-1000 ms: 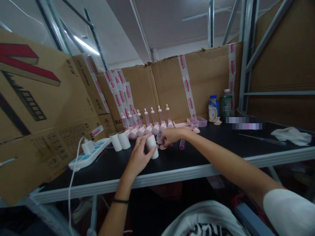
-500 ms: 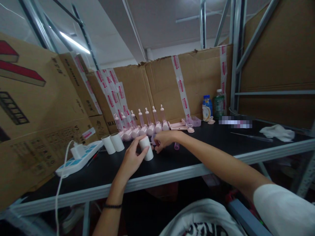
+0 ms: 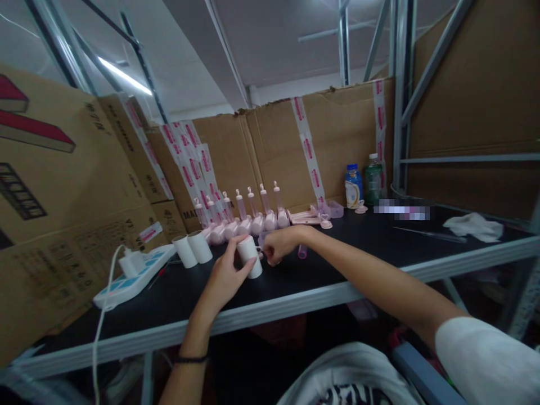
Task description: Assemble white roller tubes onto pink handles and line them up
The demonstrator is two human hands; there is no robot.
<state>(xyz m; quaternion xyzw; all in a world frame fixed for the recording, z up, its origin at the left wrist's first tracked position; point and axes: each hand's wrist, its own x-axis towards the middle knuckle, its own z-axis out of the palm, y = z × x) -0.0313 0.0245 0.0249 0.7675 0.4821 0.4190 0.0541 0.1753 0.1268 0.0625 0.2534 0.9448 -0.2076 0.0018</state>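
A white cylinder is gripped by the left hand on the table. The right hand is curled shut beside it; what is pinched cannot be told.

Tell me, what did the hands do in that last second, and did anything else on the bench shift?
The right hand curled from a flat reach over small pink parts into a loose fist beside the white roll. The left hand kept its hold on that roll, which stayed tilted on the black bench. The row of pink bottles, two spare rolls and power strip stayed put.
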